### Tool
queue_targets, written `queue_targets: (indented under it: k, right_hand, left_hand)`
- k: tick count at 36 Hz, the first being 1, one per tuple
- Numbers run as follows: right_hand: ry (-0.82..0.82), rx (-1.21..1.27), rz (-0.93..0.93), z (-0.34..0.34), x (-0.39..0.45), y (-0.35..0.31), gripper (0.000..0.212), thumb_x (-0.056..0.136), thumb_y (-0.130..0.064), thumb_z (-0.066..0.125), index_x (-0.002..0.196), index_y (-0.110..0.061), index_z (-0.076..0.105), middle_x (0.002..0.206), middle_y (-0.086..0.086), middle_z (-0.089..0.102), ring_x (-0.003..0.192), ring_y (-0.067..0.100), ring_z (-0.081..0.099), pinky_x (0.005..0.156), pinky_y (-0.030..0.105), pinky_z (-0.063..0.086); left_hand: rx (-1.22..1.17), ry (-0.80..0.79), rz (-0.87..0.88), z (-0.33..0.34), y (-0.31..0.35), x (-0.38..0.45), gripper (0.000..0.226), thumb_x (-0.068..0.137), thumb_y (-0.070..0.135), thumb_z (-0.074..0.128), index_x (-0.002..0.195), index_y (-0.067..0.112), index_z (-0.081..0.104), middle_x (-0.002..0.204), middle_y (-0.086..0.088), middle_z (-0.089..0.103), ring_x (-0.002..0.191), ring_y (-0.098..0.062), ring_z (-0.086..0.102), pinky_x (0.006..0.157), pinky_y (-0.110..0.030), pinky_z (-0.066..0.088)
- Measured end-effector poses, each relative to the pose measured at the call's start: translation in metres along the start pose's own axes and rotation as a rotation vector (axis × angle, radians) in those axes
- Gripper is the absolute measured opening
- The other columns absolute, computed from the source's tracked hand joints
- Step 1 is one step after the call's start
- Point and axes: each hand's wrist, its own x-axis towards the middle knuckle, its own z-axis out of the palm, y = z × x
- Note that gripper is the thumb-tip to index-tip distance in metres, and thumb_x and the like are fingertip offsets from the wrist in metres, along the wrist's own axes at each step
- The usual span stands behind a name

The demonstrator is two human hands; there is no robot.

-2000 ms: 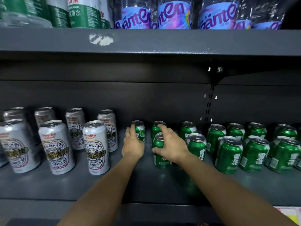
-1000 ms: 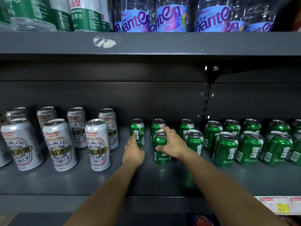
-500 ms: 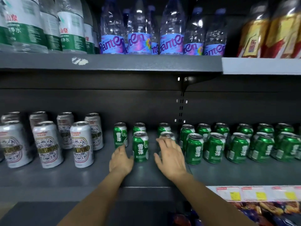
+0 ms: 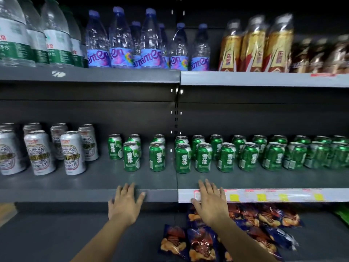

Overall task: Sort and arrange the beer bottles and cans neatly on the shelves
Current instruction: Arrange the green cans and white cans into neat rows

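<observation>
Green cans [image 4: 157, 156] stand in 2 rows, labels out so names show; left hand [image 4: 125, 203] and right hand [image 4: 210, 202] hover empty, fingers spread, by the shelf [image 4: 90, 178] edge

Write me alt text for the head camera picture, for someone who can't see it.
Two open hands, left hand and right hand, hover at the front edge of a grey store shelf, holding nothing. On it stand tall silver cans at left and two rows of green cans to the right. Water bottles fill the shelf above; snack packets lie below.
</observation>
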Motion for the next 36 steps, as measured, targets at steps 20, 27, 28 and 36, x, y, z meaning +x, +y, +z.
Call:
queue_targets:
  k: [20,27,28,36]
  right_hand:
    - [-0.055,-0.067,0.043,-0.017,-0.035,0.023,0.070,0.098,-0.061,0.019,0.155,-0.024,-0.001,0.164,-0.001,-0.002,0.150,0.023,0.004,0.120,0.047,0.009]
    - [0.009,-0.029,0.061,-0.010,-0.051,-0.001,0.073,0.090,-0.074,0.015,0.152,-0.036,0.004,0.163,-0.011,0.004,0.148,0.013,0.016,0.118,0.038,0.017]
    - [0.020,-0.061,0.060,-0.010,-0.056,-0.007,0.074,0.089,-0.075,0.015,0.152,-0.038,0.006,0.162,-0.013,0.007,0.147,0.011,0.018,0.117,0.036,0.019]
    - [0.074,-0.170,0.062,-0.014,-0.045,-0.040,0.070,0.095,-0.067,0.018,0.153,-0.031,0.002,0.162,-0.010,0.008,0.148,0.014,0.015,0.119,0.039,0.016]
  left_hand:
    - [0.117,-0.204,0.016,-0.013,-0.017,-0.078,0.066,0.101,0.055,0.027,0.156,0.023,0.008,0.164,-0.001,-0.002,0.150,-0.022,-0.005,0.120,-0.048,0.004]
    - [0.132,-0.244,0.024,-0.015,-0.046,-0.092,0.067,0.102,0.054,0.025,0.156,0.020,0.005,0.164,-0.006,-0.005,0.150,-0.025,-0.006,0.120,-0.050,0.001]
    - [0.125,-0.241,0.025,-0.016,-0.050,-0.092,0.067,0.101,0.053,0.026,0.156,0.020,0.006,0.164,-0.006,-0.004,0.150,-0.025,-0.006,0.120,-0.049,0.001]
    - [0.030,-0.108,-0.017,-0.024,-0.077,-0.072,0.064,0.101,0.052,0.029,0.155,0.021,0.012,0.163,-0.005,0.004,0.150,-0.025,0.001,0.120,-0.046,0.004]
